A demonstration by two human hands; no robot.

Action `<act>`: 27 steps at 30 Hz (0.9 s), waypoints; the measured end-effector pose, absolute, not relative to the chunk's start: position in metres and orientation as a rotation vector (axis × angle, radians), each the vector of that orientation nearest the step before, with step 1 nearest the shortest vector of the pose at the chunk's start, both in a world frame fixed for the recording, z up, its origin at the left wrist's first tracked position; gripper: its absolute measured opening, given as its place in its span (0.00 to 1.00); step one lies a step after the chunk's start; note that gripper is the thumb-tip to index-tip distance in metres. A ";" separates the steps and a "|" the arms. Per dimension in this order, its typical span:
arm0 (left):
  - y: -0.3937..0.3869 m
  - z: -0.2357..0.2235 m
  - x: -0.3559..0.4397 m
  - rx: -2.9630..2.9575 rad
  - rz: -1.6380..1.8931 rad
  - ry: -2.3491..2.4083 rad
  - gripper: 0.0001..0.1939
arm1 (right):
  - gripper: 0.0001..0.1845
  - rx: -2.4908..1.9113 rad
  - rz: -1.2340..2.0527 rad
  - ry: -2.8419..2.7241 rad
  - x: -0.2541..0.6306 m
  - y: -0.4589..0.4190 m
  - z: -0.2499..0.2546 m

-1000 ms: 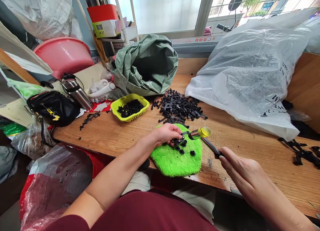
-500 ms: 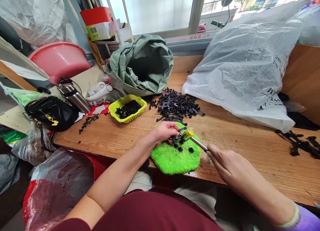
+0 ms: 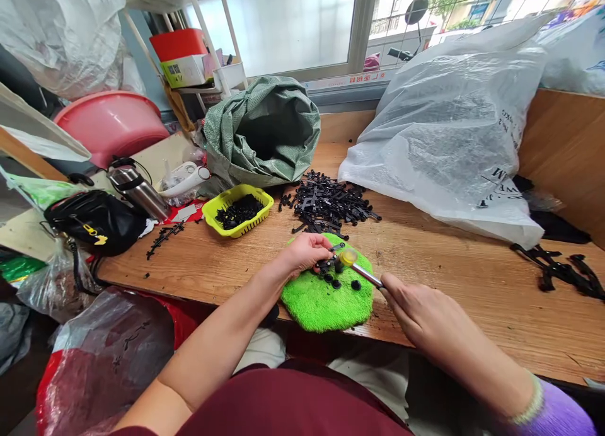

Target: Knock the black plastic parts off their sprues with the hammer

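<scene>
Since the earlier frame the small hammer [image 3: 348,257] with the yellow head comes down and closer to the left hand. Now its head is just beside the black plastic part [image 3: 326,266], and from this view I cannot tell if they touch. The purple sleeve [image 3: 553,414] of the right arm also comes into the lower right corner.

I go from left to right, with the green terry pad [image 3: 326,310] as my landmark. Far to the left of the pad are a black bag [image 3: 94,222] and a steel flask [image 3: 137,190]. Nearer, up and left of the pad, a yellow plastic basket [image 3: 231,234] holds small black pieces [image 3: 239,211]. The left hand [image 3: 305,254] rests on the pad's left part, with its fingers [image 3: 314,264] curled narrow and holding the black plastic part down. Round black caps [image 3: 355,285] lie loose on the pad. Just behind the pad is a heap of black plastic parts [image 3: 326,203]. To the right of the pad, the right hand [image 3: 420,316] has its fingers closed around the hammer's metal handle [image 3: 366,274]. Farther right are a white plastic bag [image 3: 439,140], then more black parts [image 3: 558,272] on the wooden table [image 3: 472,310].
</scene>
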State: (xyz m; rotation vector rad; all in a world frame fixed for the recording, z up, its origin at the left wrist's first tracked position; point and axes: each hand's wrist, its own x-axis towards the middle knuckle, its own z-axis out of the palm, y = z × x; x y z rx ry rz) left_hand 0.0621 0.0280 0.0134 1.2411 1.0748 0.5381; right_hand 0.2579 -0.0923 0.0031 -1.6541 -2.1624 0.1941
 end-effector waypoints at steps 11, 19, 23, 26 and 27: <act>0.025 0.004 0.034 1.040 0.640 0.912 0.19 | 0.20 -1.495 0.372 -1.972 0.269 -0.098 0.003; 0.019 0.000 0.041 0.998 0.670 0.910 0.18 | 0.23 -1.449 0.433 -1.931 0.264 -0.107 -0.007; 0.020 -0.003 0.040 1.036 0.690 0.897 0.19 | 0.23 -1.432 0.418 -1.948 0.262 -0.105 -0.001; 0.018 -0.005 0.040 1.076 0.712 0.882 0.21 | 0.23 -1.415 0.376 -1.982 0.259 -0.105 0.005; 0.018 -0.005 0.040 1.089 0.714 0.880 0.22 | 0.23 -1.407 0.353 -1.995 0.257 -0.105 0.007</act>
